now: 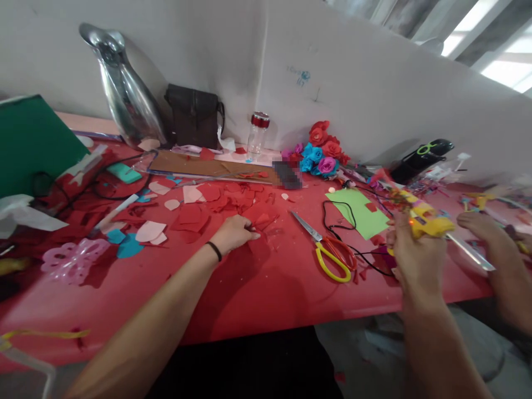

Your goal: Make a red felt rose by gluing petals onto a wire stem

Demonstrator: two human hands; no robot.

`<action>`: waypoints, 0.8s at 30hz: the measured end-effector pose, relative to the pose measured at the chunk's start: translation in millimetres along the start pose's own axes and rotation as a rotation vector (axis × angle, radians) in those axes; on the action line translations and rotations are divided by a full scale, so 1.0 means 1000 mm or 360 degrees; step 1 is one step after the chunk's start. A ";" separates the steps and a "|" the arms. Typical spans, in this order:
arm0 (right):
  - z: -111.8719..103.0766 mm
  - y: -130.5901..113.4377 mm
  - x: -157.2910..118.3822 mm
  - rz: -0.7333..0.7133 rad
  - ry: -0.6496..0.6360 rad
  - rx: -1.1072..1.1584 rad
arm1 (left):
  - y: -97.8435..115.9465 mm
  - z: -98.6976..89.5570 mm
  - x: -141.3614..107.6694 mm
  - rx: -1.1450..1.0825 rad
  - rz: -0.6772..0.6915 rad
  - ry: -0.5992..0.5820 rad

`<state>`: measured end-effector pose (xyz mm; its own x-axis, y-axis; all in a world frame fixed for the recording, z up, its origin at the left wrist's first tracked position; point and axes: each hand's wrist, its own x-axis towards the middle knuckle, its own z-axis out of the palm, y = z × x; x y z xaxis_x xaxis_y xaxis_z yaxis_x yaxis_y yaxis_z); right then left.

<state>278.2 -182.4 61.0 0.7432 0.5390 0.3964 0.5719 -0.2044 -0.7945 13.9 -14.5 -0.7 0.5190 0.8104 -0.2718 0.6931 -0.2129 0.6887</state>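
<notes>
My left hand (235,235), with a dark band at the wrist, is closed in a pinch on a thin red paper petal (264,216) at the edge of a pile of loose red petals (233,197). Off to the right, my right hand (418,260) is wrapped around a yellow glue gun (432,224). An orange light glows on the gun, and a clear glue stick (471,252) sticks out of its back. Between my hands lie scissors (328,252) with one yellow and one red handle, their blades pointing away from me.
Behind stand a steel jug (128,100), a brown bag (195,116), a glass jar (257,136) and paper flowers (322,152). A black cord (338,213) crosses light green paper (361,213). Another person's hand (477,227) is at the far right.
</notes>
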 end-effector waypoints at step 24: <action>0.055 -0.018 -0.036 0.0272 -0.1733 0.1029 | 0.031 0.011 -0.026 -0.1753 0.0302 -0.0400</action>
<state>222.5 -153.1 35.8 -0.0519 0.9963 -0.0687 -0.0025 -0.0689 -0.9976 27.3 -48.3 20.2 0.7398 0.6577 -0.1419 -0.1572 0.3740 0.9140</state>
